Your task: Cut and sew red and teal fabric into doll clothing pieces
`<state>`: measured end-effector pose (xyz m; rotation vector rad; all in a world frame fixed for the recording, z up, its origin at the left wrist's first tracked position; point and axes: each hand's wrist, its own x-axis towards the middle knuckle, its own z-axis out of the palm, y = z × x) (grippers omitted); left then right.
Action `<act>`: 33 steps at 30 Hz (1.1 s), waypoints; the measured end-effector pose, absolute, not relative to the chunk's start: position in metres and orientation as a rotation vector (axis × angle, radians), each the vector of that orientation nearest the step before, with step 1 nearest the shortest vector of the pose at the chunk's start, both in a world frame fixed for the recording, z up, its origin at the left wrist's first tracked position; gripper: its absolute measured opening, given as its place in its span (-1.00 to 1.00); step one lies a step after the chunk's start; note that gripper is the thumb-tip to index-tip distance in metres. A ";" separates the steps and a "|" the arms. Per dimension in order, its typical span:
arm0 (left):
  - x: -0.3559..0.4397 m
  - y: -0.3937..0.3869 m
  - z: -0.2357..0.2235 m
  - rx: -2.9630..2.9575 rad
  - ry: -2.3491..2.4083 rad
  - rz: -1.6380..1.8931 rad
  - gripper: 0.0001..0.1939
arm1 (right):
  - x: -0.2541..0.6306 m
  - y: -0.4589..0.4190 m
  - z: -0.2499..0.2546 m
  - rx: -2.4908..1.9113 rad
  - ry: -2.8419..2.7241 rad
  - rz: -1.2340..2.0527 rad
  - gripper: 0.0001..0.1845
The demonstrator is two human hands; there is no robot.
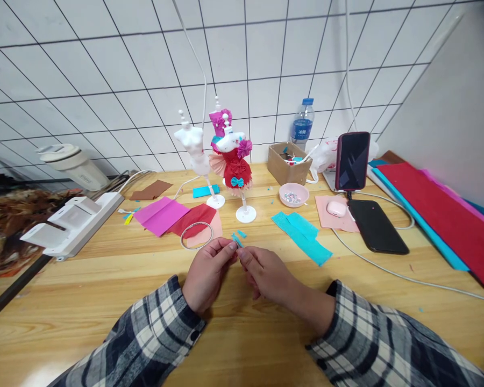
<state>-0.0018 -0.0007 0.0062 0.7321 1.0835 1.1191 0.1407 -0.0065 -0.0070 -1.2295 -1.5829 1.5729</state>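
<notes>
Mid-table, head view: from where I stand, L hand [205,273] & R hand [271,273] meet fingertip to fingertip above the wood table [250,344], tiny turquoise strip [237,241] btwn them. Grip: both nearly closed, thumb-and-finger pinches, strip seemingly caught by each; can't tell which fingers back it, hidden from here. Prob. pinched that finely b/c the piece is so small & flimsy. Turquoise scrap [242,234] lies just past the tips, 12 o'clock.

Bigger turquoise sheets [300,236] flat at approx 3 o'clock, prob. there for quick R-side reach. Red-dressed mannequin [237,164] upright at 12, turquoise bow [237,182] toward the person, maybe for easy checking; bare white mannequin [193,148] at 11. Pink bowl [293,201] w/ bead-like bits at 1, cardboard box [284,166] behind; raised sides prob. stop scatter. Magenta sheet [161,215] at 10, clear of the hands. Phone [353,161] upright at 2, cable in, likely charging.
</notes>
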 end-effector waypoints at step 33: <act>-0.005 -0.002 0.008 0.830 1.059 1.064 -0.82 | 0.163 0.016 0.010 -1.310 -1.393 1.439 -0.58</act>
